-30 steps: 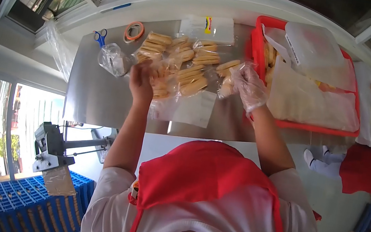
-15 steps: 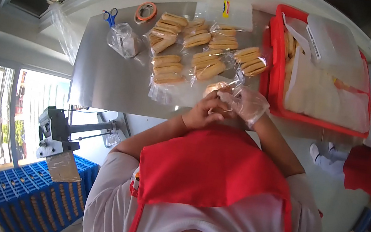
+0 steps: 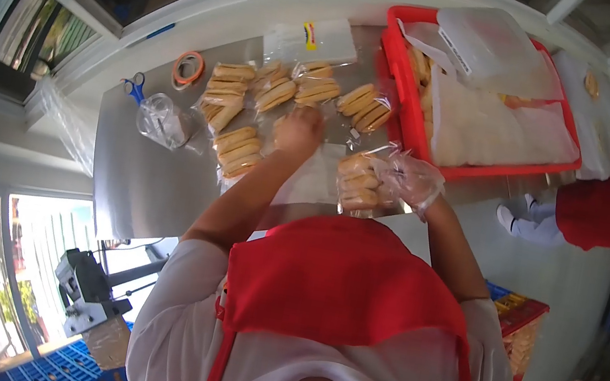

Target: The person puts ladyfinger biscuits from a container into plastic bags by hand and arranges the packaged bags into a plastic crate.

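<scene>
My left hand, bare, reaches over the middle of the metal table. It covers part of a bread bag there, and its fingertips are blurred, so its grip cannot be made out. My right hand, in a clear plastic glove, is closed on the gathered end of a clear bag of bread rolls near the table's front edge. Other bagged rolls lie to the left of my left hand, and several more bags lie behind it. Another bag rests beside the red tray.
A red tray with rolls under paper and a plastic sheet stands at the right. Blue scissors, orange tape rolls, a clear bag and flat packaging are on the table. Another person stands at the far right.
My hands, together half a second ago, have parted. The left has moved back and left over the table; the right now holds a filled bag at the front. The camera view has shifted.
</scene>
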The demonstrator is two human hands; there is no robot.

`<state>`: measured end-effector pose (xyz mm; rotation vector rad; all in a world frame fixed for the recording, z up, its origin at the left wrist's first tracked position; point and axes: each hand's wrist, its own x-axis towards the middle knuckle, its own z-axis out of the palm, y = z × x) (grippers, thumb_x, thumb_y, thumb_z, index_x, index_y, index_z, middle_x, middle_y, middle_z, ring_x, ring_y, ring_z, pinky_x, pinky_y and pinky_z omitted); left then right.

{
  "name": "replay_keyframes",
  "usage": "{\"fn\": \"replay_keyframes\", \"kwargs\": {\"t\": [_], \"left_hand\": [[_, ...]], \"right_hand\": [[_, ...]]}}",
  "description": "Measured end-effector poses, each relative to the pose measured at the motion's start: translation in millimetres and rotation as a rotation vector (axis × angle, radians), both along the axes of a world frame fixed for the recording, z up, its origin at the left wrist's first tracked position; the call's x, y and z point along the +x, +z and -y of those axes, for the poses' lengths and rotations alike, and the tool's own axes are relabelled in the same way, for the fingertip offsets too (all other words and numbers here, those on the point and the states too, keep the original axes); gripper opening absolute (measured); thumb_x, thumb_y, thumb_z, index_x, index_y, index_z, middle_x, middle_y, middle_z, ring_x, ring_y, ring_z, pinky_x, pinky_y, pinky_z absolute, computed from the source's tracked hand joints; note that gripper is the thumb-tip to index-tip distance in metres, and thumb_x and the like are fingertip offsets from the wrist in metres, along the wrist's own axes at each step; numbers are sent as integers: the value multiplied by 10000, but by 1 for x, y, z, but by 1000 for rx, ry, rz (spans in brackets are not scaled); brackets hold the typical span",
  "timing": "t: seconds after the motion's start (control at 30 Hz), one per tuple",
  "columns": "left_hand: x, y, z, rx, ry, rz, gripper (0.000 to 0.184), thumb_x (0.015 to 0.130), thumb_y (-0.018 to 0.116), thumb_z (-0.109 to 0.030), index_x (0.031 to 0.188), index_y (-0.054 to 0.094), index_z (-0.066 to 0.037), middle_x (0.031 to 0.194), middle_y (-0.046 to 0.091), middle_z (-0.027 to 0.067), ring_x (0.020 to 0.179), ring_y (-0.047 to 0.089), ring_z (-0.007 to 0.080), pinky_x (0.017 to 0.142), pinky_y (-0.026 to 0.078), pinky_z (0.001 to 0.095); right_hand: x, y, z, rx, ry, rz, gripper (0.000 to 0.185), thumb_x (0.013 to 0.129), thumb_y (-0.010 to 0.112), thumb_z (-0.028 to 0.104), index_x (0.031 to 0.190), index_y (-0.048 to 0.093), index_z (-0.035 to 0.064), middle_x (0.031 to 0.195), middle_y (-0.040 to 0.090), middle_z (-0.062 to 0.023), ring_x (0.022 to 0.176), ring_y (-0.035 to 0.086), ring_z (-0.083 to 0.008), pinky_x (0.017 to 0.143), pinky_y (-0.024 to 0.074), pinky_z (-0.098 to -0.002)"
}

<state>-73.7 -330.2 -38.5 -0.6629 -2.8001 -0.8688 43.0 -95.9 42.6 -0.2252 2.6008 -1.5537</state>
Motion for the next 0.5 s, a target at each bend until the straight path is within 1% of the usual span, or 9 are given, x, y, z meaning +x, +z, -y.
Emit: {"fn": "replay_keyframes", "kwargs": {"t": [0.07,0.1,0.17,0.2,0.23,0.33,0.37,0.47,0.5], "left_hand": [[19,31,13,321,-82,-44,141,719,593,-53,852,548,-35,991,524,168,921,523,322,772,439,409],[33,39,13,378,-135,-115,146,711,599,-29,847,544,-36,1012,515,177,948,513,331,790,434,406],[62,48,6,502,-232,-265,168,695,609,20,835,535,-36,1054,497,194,1001,493,351,827,424,400],[71,41,3,520,-333,-196,186,695,628,3,855,545,-44,1105,468,195,1053,463,357,863,406,405],[78,34,-1,538,-431,-127,204,695,646,-14,874,555,-52,1157,440,197,1105,434,364,898,388,409],[90,35,-12,620,-539,42,261,691,674,-58,931,572,-75,1210,394,189,1166,379,373,939,355,430],[89,32,-11,646,-566,62,311,711,679,-113,1001,571,-91,1235,384,196,1175,370,376,944,349,434],[92,25,-3,514,-594,80,352,732,672,-171,1053,551,-95,1260,366,211,1180,364,381,958,325,444],[92,18,0,650,-562,154,366,734,673,-183,1065,544,-95,1268,362,208,1184,359,375,963,316,447]], "right_hand": [[-3,-2,-1,-49,13,81,222,811,571,264,859,566,48,724,569,-90,659,566,-190,601,434,-319],[-6,-3,2,-78,22,120,220,814,565,264,829,549,45,705,558,-95,660,571,-198,592,427,-328],[-10,24,17,38,-55,222,257,817,564,300,821,561,44,701,564,-101,654,572,-207,591,427,-330],[-13,33,22,100,-88,271,275,818,563,318,817,566,43,698,567,-104,651,572,-212,590,426,-331],[-16,21,24,308,-97,77,348,827,523,405,800,588,64,693,579,-112,664,574,-246,607,429,-354],[-26,-9,27,453,-42,-61,408,835,463,476,816,611,96,697,587,-120,699,576,-289,632,429,-386],[-24,-6,27,497,-34,-32,408,832,458,480,833,614,104,710,591,-122,712,576,-298,640,428,-394],[-24,3,29,579,70,2,409,817,461,485,885,621,114,753,606,-130,747,578,-315,659,430,-408],[-26,2,25,571,150,-20,410,808,475,480,903,622,109,772,611,-134,756,580,-316,662,434,-407]]}}
